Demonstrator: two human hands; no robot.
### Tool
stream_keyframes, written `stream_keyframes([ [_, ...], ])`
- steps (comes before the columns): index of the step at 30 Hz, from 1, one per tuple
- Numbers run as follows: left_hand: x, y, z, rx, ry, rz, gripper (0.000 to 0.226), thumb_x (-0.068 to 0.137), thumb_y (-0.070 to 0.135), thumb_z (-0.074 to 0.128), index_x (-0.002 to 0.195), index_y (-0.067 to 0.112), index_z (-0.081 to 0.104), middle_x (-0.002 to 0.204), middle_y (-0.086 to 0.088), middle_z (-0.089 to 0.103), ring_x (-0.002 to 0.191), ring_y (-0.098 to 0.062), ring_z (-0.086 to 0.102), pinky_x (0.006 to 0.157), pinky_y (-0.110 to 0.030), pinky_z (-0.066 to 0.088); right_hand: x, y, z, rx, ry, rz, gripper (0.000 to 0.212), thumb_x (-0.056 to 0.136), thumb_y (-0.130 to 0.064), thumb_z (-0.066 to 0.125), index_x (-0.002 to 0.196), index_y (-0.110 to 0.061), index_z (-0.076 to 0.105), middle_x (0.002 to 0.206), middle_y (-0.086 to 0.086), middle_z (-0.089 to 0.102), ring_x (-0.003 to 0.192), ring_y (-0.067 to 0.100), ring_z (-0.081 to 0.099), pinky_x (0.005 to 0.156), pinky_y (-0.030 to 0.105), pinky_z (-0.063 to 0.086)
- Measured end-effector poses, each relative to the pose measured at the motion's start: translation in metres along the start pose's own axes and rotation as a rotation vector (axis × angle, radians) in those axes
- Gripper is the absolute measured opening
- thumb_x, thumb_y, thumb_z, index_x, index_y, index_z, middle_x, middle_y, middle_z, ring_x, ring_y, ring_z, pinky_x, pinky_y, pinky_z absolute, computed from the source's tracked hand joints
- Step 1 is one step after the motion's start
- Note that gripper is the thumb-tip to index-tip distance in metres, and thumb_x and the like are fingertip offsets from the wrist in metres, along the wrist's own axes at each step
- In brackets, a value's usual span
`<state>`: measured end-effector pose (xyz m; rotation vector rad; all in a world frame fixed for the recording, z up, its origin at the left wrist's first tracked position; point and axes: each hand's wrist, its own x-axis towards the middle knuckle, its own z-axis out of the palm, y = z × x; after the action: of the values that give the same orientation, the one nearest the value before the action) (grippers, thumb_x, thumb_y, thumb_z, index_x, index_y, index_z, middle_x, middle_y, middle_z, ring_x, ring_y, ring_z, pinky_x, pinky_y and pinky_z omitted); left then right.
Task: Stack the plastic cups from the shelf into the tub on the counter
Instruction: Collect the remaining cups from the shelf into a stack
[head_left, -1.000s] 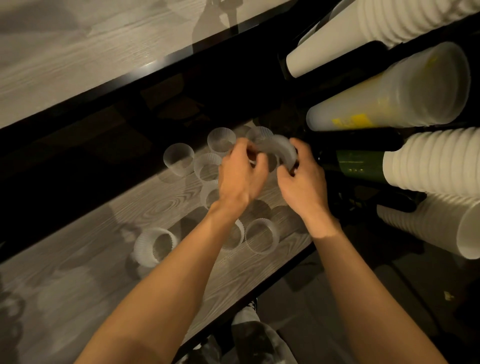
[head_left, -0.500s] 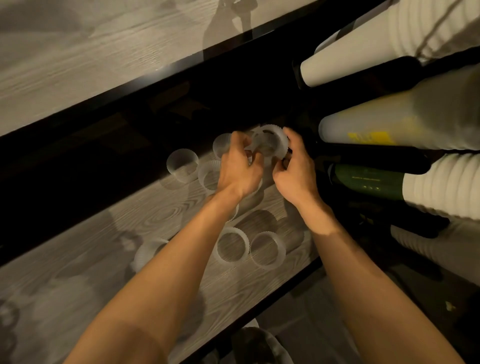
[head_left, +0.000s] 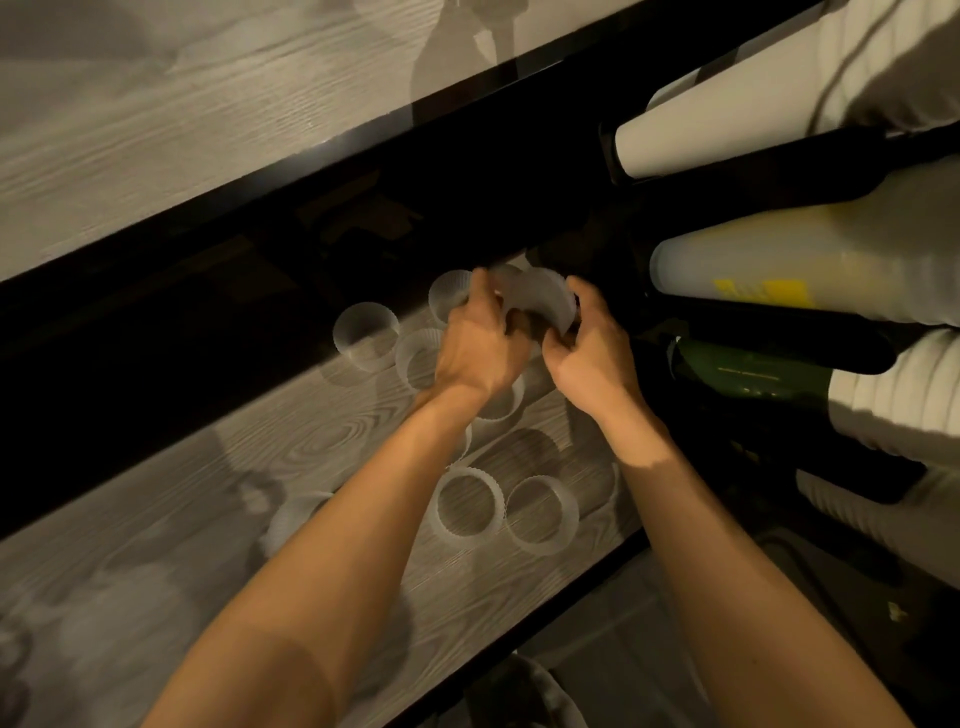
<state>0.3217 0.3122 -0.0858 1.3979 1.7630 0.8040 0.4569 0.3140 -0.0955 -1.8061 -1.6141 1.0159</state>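
Note:
Several short, ribbed, clear plastic cups stand on a grey wood-grain shelf (head_left: 171, 525). My left hand (head_left: 475, 348) and my right hand (head_left: 589, 358) meet at the back of the shelf. Together they grip one tilted ribbed cup (head_left: 540, 304), lifted off the board. Loose cups stand behind my left hand (head_left: 366, 338), under my left wrist (head_left: 418, 358), and near the front edge (head_left: 470, 506) (head_left: 543, 514). One more cup (head_left: 291, 522) is half hidden by my left forearm. No tub is in view.
Long sleeves of stacked white cups (head_left: 727, 109) (head_left: 893, 400) and a translucent sleeve with a yellow label (head_left: 779, 270) lie in a black rack at the right. A green bottle (head_left: 743, 369) lies between them. A black shelf edge (head_left: 519, 639) runs along the front.
Both hands have shifted slightly toward the back of the shelf with the cup. The cup has turned between them, its ribbed side now facing me instead of its open rim.

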Motion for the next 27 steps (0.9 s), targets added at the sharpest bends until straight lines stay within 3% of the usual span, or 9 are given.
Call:
stream_keyframes([
  [5,0.003,0.004,-0.019,-0.129,0.22,0.139,0.026,0.093,0.026,0.057,0.118,0.024,0.051,0.111,0.01,0.062,0.103,-0.009,0.063,0.087,-0.038,0.057,0.008,-0.032,-0.002,0.163,0.039,-0.097,0.069,0.093,-0.016,0.068,0.155,-0.025,0.039,0.148,0.001,0.054,0.134,0.018,0.055,0.109,0.04,0.051],
  [10,0.003,-0.01,-0.04,-0.156,0.357,0.131,0.015,0.101,0.023,0.054,0.114,0.029,0.055,0.106,0.014,0.065,0.096,-0.004,0.066,0.084,-0.039,0.058,0.011,-0.05,0.017,0.127,0.002,-0.204,0.072,0.085,-0.035,0.067,0.152,-0.024,0.041,0.141,0.004,0.059,0.129,0.02,0.059,0.104,0.045,0.054],
  [13,0.001,-0.023,-0.045,-0.133,0.35,0.107,0.016,0.101,0.025,0.053,0.115,0.033,0.052,0.106,0.019,0.063,0.1,-0.005,0.066,0.085,-0.043,0.058,0.011,-0.044,0.032,0.106,-0.01,-0.238,0.073,0.084,-0.042,0.065,0.151,-0.022,0.042,0.138,0.007,0.06,0.127,0.021,0.06,0.102,0.044,0.055],
  [16,-0.001,-0.036,-0.046,-0.088,0.316,0.078,0.018,0.101,0.025,0.052,0.119,0.029,0.052,0.104,0.018,0.063,0.097,-0.01,0.067,0.083,-0.045,0.059,0.014,-0.039,0.045,0.086,-0.093,-0.16,0.068,0.092,-0.026,0.069,0.153,-0.026,0.039,0.143,0.005,0.057,0.131,0.02,0.058,0.104,0.045,0.054],
  [21,-0.001,-0.049,-0.043,-0.044,0.161,-0.039,0.028,0.106,0.021,0.051,0.134,0.021,0.049,0.114,0.011,0.058,0.081,-0.003,0.061,0.078,-0.033,0.055,0.018,-0.026,0.057,-0.004,-0.188,-0.081,0.068,0.1,-0.026,0.062,0.158,-0.034,0.029,0.154,0.001,0.048,0.139,0.021,0.051,0.108,0.047,0.051],
  [27,-0.002,-0.043,-0.055,-0.176,0.218,0.0,0.029,0.104,0.023,0.053,0.133,0.023,0.05,0.12,0.003,0.065,0.096,-0.016,0.07,0.081,-0.04,0.061,0.017,-0.048,0.049,0.008,-0.072,-0.171,0.069,0.097,-0.03,0.065,0.158,-0.024,0.033,0.151,0.009,0.046,0.135,0.022,0.053,0.109,0.042,0.05],
])
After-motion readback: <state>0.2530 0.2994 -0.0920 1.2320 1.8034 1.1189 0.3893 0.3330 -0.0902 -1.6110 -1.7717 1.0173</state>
